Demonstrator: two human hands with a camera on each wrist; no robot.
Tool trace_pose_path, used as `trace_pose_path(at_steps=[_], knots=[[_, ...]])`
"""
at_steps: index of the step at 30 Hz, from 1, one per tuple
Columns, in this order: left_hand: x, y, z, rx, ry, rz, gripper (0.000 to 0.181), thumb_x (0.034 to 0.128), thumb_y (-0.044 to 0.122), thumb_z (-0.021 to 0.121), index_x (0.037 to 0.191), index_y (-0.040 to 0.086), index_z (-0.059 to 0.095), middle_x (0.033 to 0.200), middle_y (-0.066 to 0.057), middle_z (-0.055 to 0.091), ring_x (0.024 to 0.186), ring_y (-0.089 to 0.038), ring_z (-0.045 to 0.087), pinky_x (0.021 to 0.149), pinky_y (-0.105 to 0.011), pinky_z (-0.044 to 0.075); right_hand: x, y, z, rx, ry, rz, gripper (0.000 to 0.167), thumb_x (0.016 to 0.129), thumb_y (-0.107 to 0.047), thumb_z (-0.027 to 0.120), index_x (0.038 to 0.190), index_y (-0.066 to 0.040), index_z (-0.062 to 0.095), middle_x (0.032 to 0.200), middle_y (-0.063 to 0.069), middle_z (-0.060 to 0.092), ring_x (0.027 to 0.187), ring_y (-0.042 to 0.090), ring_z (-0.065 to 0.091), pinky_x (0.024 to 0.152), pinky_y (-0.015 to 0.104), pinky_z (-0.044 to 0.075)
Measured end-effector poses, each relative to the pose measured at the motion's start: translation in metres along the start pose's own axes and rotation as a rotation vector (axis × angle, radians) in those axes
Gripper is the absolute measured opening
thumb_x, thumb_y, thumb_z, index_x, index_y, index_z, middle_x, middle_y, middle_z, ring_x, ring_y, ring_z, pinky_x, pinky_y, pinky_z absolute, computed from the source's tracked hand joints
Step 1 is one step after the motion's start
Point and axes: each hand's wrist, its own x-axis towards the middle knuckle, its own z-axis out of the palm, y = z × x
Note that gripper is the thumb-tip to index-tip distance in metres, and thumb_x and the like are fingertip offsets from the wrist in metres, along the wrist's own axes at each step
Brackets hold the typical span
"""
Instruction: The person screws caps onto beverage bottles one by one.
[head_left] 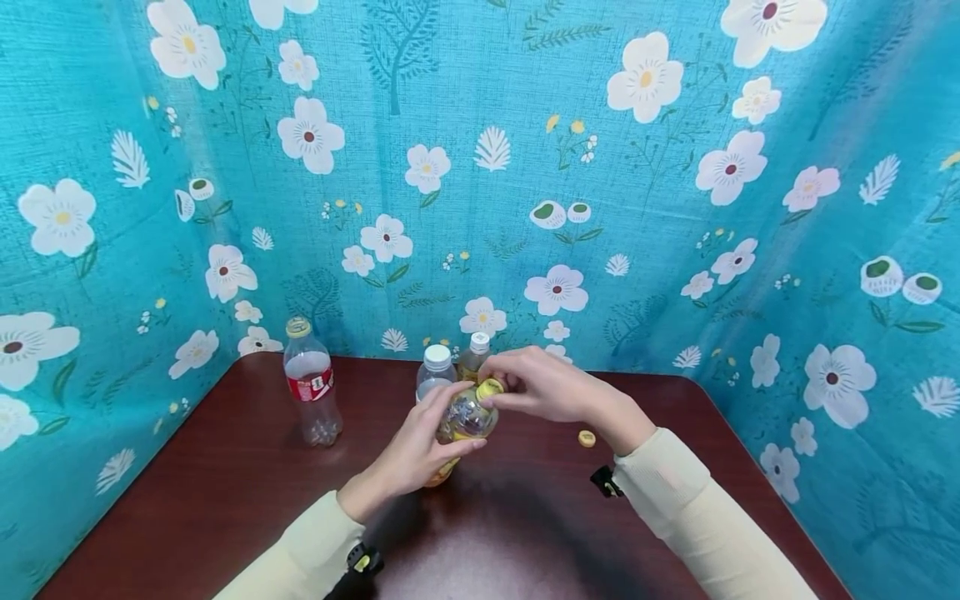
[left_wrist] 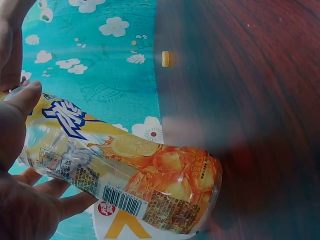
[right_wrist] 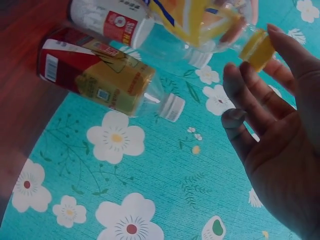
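Note:
My left hand (head_left: 420, 442) grips a clear plastic drink bottle (left_wrist: 125, 155) around its upper part. Its yellow label shows lemon and ice pictures, and it leans, neck toward the right hand. At its mouth, my right hand (head_left: 551, 385) pinches the yellow cap (right_wrist: 258, 49) between thumb and fingers. Whether the cap is still threaded on cannot be told. In the right wrist view, the other fingers are bent loosely below the cap.
Right of the hands lies a loose yellow cap (head_left: 587, 438) on the dark red table (head_left: 247, 483). A red-labelled bottle (head_left: 309, 385) stands at the left. Behind the held bottle are a white-capped bottle (head_left: 437, 367) and a red-and-gold-labelled bottle (right_wrist: 95, 75). A flowered blue cloth (head_left: 450, 267) hangs around.

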Motion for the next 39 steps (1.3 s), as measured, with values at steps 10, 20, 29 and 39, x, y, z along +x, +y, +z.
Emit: trace_pose_path(at_steps=[10, 20, 29, 39], knots=[[0.0, -0.001, -0.001, -0.012, -0.011, 0.018, 0.075, 0.0872, 0.037, 0.083, 0.149, 0.025, 0.043, 0.136, 0.004, 0.052, 0.117, -0.011, 0.056, 0.096, -0.035, 0.055, 0.0, -0.003, -0.008, 0.06, -0.061, -0.042, 0.019, 0.095, -0.019, 0.075, 0.113, -0.02, 0.069, 0.083, -0.01, 0.06, 0.07, 0.008, 0.055, 0.062, 0.024, 0.049], [-0.003, 0.003, 0.002, 0.007, -0.006, 0.008, 0.076, 0.0883, 0.038, 0.082, 0.151, 0.019, 0.044, 0.137, 0.002, 0.051, 0.117, -0.013, 0.055, 0.094, -0.036, 0.055, 0.0, -0.009, -0.001, -0.181, 0.023, 0.045, 0.024, 0.096, -0.04, 0.071, 0.087, -0.019, 0.064, 0.056, -0.012, 0.037, 0.047, 0.002, 0.031, 0.046, 0.021, 0.025], [-0.003, 0.001, 0.002, -0.013, -0.009, -0.021, 0.075, 0.0868, 0.038, 0.083, 0.15, 0.026, 0.043, 0.135, 0.005, 0.051, 0.117, -0.011, 0.055, 0.094, -0.033, 0.055, 0.003, -0.01, 0.001, -0.173, 0.018, 0.067, 0.019, 0.096, -0.041, 0.072, 0.102, -0.022, 0.073, 0.062, -0.012, 0.049, 0.054, 0.007, 0.046, 0.049, 0.023, 0.037], [-0.003, 0.002, 0.002, -0.002, -0.01, 0.005, 0.075, 0.086, 0.035, 0.084, 0.149, 0.026, 0.043, 0.132, 0.004, 0.052, 0.117, -0.011, 0.056, 0.096, -0.036, 0.054, -0.002, -0.006, -0.012, -0.01, -0.08, -0.038, 0.024, 0.092, -0.018, 0.079, 0.116, -0.018, 0.073, 0.085, -0.012, 0.065, 0.068, 0.005, 0.055, 0.06, 0.024, 0.049]])
